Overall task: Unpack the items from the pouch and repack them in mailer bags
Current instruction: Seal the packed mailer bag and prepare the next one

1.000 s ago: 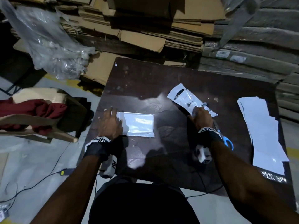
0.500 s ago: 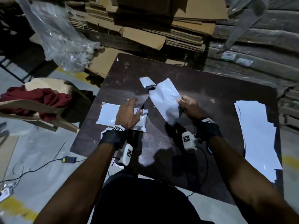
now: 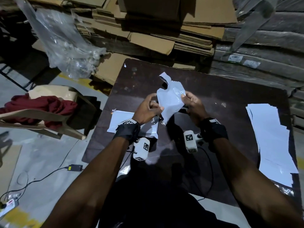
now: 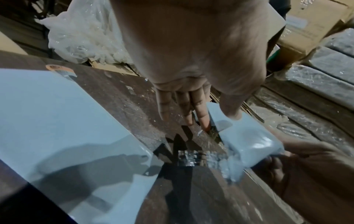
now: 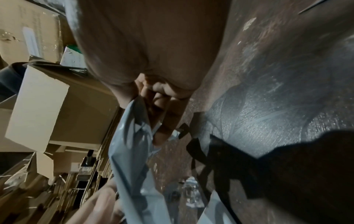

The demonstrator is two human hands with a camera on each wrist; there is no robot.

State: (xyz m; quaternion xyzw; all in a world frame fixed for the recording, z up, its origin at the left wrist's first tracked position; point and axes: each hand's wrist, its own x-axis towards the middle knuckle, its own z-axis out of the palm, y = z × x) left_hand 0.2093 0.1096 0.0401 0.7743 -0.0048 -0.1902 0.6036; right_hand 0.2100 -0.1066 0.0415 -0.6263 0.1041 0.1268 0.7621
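- Dark brown table (image 3: 222,112) fills the middle of the head view; its far edge sits close against stacked flattened cardboard (image 3: 172,30), while its left edge drops to bare concrete floor.
- Free tabletop lies between the hands and the far edge, and also between the hands and the right edge.
- White pouch (image 3: 171,101) is held up above the table centre, long axis running from near left to far right, its torn flap pointing away toward the cardboard.
- Left hand (image 3: 148,111) pinches the pouch's left edge between thumb and fingers.
- Right hand (image 3: 194,104) grips the pouch's right edge, fingers curled round it.
- One flat white mailer bag (image 3: 118,120) lies on the table beneath the left wrist, near the left edge.
- A fanned stack of mailer bags (image 3: 271,142) lies along the right edge, well apart from the hands.
- Left of the table stand a chair with a red cloth (image 3: 41,106) and a crumpled clear plastic sheet (image 3: 65,46).
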